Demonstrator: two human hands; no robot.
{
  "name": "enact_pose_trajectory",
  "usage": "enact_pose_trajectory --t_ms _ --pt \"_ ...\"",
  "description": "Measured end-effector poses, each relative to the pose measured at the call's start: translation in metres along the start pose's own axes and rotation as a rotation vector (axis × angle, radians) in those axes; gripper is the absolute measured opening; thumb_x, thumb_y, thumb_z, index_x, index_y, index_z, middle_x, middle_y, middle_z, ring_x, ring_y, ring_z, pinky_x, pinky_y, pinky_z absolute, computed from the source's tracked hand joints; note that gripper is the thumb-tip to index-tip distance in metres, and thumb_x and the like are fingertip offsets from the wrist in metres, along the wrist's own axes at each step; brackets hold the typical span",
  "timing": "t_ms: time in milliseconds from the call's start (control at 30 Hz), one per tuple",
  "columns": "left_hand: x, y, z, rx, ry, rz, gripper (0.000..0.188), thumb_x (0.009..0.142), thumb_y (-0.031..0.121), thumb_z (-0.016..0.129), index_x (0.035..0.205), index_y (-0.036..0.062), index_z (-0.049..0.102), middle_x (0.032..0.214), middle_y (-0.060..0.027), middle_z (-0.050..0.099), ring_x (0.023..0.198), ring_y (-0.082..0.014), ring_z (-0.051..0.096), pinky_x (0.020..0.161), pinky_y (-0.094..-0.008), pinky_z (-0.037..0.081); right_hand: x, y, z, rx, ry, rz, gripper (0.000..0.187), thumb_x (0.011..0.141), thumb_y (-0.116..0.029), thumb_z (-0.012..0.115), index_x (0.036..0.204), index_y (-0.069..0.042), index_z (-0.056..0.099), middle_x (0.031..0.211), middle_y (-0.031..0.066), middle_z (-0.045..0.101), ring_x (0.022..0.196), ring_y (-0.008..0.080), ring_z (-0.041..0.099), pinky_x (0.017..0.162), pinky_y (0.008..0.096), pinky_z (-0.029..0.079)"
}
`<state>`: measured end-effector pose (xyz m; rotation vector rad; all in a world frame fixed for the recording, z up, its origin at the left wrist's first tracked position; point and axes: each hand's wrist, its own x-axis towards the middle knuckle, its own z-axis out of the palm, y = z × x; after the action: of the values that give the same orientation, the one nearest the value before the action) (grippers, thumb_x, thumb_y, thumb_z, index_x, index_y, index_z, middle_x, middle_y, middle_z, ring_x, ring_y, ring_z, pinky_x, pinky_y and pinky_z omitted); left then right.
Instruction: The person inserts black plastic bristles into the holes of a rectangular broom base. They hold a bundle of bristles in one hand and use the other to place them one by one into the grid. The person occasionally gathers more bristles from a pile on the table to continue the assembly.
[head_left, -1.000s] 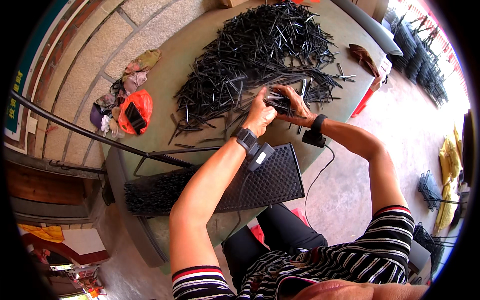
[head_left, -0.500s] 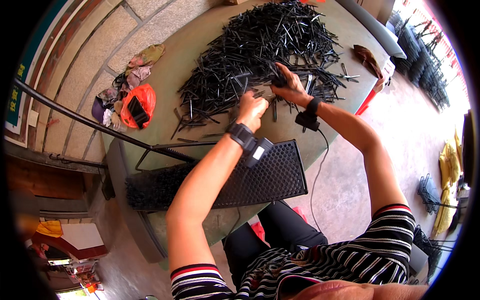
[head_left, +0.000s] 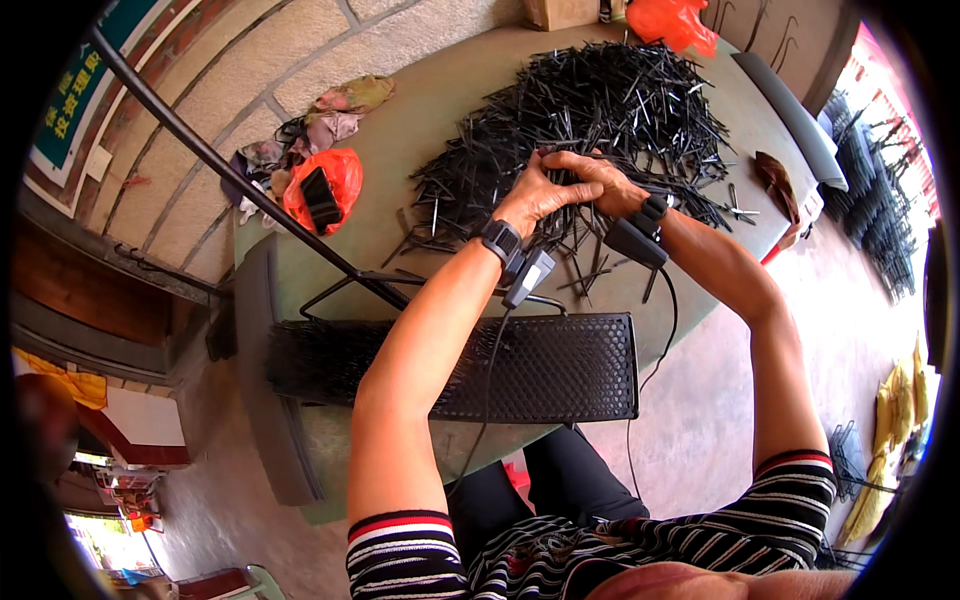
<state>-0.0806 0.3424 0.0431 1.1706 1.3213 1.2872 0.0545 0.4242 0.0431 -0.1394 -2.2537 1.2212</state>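
A large heap of thin black sticks point(head_left: 620, 100) lies on the green table. At its near edge my hands meet, fingers curled inward and touching. My left hand point(head_left: 540, 195) is closed, its thumb reaching across to the other hand; what it grips is hidden. My right hand point(head_left: 605, 185) is bent over a clump of the black sticks, mostly covered by the fingers. Below my forearms stands a long black rack point(head_left: 560, 370) with a honeycomb of holes. Its left end is packed with upright black sticks point(head_left: 320, 350), partly behind my left arm.
Left on the table point(head_left: 380, 180) are an orange plastic bag point(head_left: 345, 175) with a black phone point(head_left: 321, 200) and crumpled cloths point(head_left: 335, 125). A dark metal bar point(head_left: 220, 165) slants across the left. A brown cloth or leaf-like item point(head_left: 775, 185) lies right. Cables hang from both wrists.
My hands were apart, the right one with a dark clump in it; now they have come together at the heap. The view has shifted, so the table sits further right and lower.
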Motion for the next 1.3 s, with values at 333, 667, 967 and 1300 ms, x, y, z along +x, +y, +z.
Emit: enact_pose_trajectory --t_ms 333,667,967,1300 --pt "-0.011 0.006 0.009 -0.413 -0.004 -0.235 0.036 0.064 -0.008 0.071 0.098 0.0013 0.062 0.086 -0.0107 0.064 0.075 -0.0223 0.064 0.061 -0.0362 0.054 0.020 -0.021 0.013 0.798 0.233 0.661 0.022 0.082 -0.019 0.068 0.099 -0.005 0.066 0.096 0.0063 0.064 0.082 0.0145 0.061 0.066 0.0271 0.051" --pt "-0.021 0.016 -0.001 -0.293 0.036 -0.501 0.017 0.064 -0.009 0.068 0.079 -0.0032 0.064 0.075 -0.0132 0.065 0.064 -0.0237 0.065 0.057 -0.0351 0.054 0.025 -0.003 -0.007 1.004 0.267 0.529 0.034 0.086 -0.032 0.064 0.097 0.000 0.061 0.089 0.0072 0.064 0.082 0.0212 0.062 0.076 0.0380 0.050" --pt "-0.014 -0.006 0.007 -0.256 -0.025 -0.363 0.016 0.063 -0.009 0.069 0.077 -0.0038 0.064 0.072 -0.0108 0.065 0.059 -0.0229 0.064 0.054 -0.0332 0.053 0.045 -0.009 -0.022 0.961 0.529 0.748 0.021 0.092 -0.013 0.048 0.097 0.008 0.051 0.084 0.0170 0.062 0.076 0.0299 0.063 0.067 0.0446 0.054" --pt "-0.019 0.008 0.006 -0.502 0.238 -0.409 0.009 0.073 0.005 0.063 0.079 -0.0011 0.061 0.070 -0.0121 0.063 0.064 -0.0237 0.066 0.050 -0.0339 0.051 0.058 0.026 -0.066 0.393 0.789 0.664 0.031 0.087 -0.028 0.059 0.077 0.001 0.053 0.064 0.0097 0.055 0.046 0.0206 0.053 0.041 0.0345 0.047"
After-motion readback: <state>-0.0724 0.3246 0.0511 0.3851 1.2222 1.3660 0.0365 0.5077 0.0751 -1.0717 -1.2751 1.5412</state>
